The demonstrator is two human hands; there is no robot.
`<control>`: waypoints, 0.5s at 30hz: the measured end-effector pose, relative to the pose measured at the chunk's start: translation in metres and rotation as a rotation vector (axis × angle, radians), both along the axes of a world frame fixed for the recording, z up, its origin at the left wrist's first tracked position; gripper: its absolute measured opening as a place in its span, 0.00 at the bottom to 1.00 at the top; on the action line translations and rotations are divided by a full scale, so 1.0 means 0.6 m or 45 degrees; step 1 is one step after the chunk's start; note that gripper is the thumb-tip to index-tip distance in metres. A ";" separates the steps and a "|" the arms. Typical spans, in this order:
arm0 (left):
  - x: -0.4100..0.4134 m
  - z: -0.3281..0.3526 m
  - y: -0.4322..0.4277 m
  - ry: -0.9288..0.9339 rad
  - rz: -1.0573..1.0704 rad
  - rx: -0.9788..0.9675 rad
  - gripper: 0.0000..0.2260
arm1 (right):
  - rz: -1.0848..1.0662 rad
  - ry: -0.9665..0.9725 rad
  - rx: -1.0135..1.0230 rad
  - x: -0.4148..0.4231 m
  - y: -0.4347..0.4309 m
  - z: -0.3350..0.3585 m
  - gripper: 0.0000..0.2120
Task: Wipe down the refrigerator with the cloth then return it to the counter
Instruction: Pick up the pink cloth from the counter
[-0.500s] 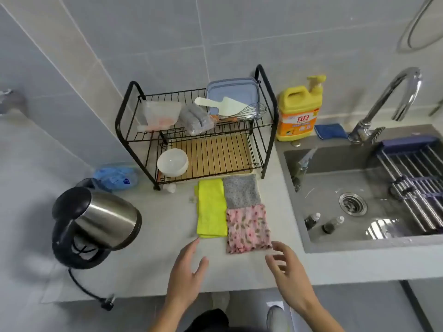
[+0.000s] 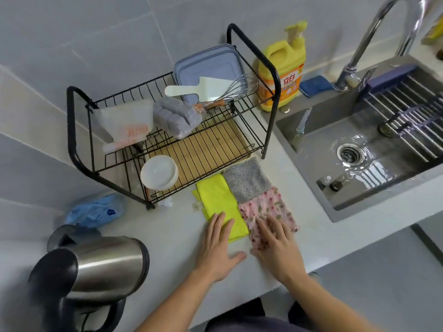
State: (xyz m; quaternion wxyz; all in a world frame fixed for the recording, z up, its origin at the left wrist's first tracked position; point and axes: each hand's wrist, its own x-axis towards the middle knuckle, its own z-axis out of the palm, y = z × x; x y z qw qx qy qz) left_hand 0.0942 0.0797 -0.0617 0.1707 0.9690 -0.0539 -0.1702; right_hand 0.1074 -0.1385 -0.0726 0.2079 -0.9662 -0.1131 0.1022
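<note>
Two hands press flat on cloths laid out on a kitchen counter (image 2: 167, 236).

The left hand (image 2: 217, 248) lies palm down, fingers straight and slightly spread, on the near end of the yellow cloth (image 2: 219, 200), just in front of the dish rack (image 2: 70, 130). The right hand (image 2: 278, 245), fingers also straight, presses the pink floral cloth (image 2: 266, 204) beside it. A grey dotted cloth (image 2: 247, 180) lies against the rack's front edge.
</note>
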 end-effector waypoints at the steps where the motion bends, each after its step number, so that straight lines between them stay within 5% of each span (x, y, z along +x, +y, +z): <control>1: 0.001 -0.001 0.002 -0.009 0.008 -0.015 0.46 | -0.017 -0.070 0.022 0.005 0.002 -0.002 0.38; 5: 0.007 -0.004 0.001 -0.016 0.038 -0.067 0.47 | -0.073 -0.373 0.077 0.019 0.006 -0.002 0.14; 9: 0.015 0.000 0.000 0.041 0.051 -0.062 0.44 | -0.239 -0.153 0.217 0.039 0.007 0.019 0.13; 15: 0.047 0.034 -0.029 -0.021 0.215 -0.098 0.23 | -0.600 -0.010 0.486 0.024 -0.047 0.075 0.07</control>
